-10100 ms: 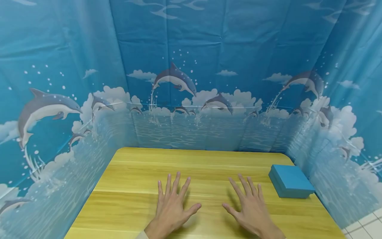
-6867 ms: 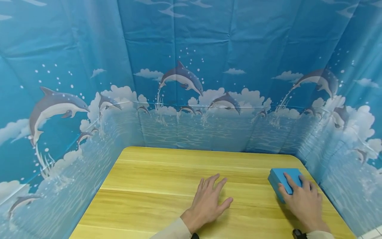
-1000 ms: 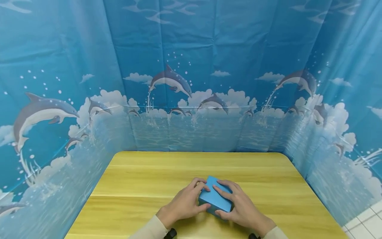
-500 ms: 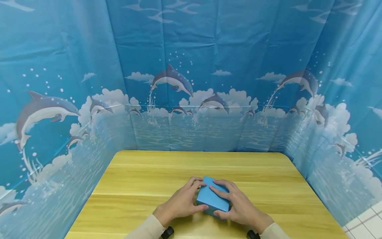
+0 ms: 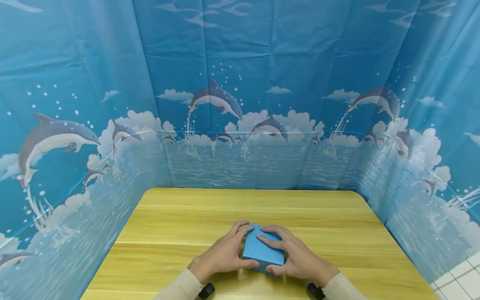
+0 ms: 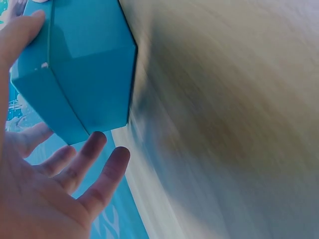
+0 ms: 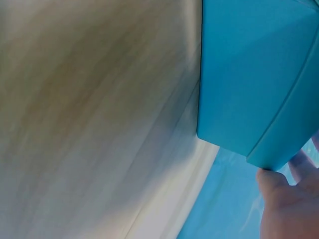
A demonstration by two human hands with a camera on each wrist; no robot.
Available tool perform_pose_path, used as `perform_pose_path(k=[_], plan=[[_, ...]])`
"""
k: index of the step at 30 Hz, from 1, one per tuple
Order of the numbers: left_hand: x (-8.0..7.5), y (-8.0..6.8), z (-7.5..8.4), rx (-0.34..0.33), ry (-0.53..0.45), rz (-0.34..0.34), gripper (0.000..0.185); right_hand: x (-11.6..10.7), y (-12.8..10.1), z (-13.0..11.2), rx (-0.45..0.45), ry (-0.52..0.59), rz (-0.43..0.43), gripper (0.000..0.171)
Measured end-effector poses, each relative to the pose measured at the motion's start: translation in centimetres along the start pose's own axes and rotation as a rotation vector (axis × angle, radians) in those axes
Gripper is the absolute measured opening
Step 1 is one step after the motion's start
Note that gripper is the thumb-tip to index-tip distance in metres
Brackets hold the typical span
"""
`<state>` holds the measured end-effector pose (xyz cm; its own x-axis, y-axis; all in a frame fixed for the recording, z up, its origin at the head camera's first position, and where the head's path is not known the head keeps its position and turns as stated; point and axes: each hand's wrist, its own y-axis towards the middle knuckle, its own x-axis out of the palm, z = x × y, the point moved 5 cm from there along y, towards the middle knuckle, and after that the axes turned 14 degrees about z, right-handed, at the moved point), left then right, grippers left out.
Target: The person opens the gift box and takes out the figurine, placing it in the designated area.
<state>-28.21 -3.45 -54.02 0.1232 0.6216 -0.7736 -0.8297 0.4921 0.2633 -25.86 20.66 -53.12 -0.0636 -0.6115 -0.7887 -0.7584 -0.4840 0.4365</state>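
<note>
At table point(image 5: 180, 233) centre: blue box point(image 5: 260, 250), left hand point(image 5: 225, 254) at its 9 o'clock, right hand point(image 5: 296, 258) at 3 o'clock, fingers of both curled, clamping it.

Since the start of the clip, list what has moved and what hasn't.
The blue box went from the table's right edge to the near middle. Both hands, first flat on the wood, now grip it: left hand, right hand. The table and dolphin curtain are unchanged.
</note>
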Motion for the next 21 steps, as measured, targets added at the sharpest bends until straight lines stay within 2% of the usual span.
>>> perform_pose_path(k=[7,14,21], plan=[[0.1,-0.4,-0.5,-0.023,-0.026,-0.01,0.107,0.3,0.2,0.1,-0.006,0.043,-0.049,0.082],[0.2,-0.9,-0.9,-0.035,-0.036,0.018,0.102,0.7,0.4,0.0,-0.008,0.083,-0.075,0.082],[0.0,-1.5,-1.0,-0.055,-0.018,0.051,0.102,1.2,0.7,-0.2,0.037,0.175,-0.112,0.082]])
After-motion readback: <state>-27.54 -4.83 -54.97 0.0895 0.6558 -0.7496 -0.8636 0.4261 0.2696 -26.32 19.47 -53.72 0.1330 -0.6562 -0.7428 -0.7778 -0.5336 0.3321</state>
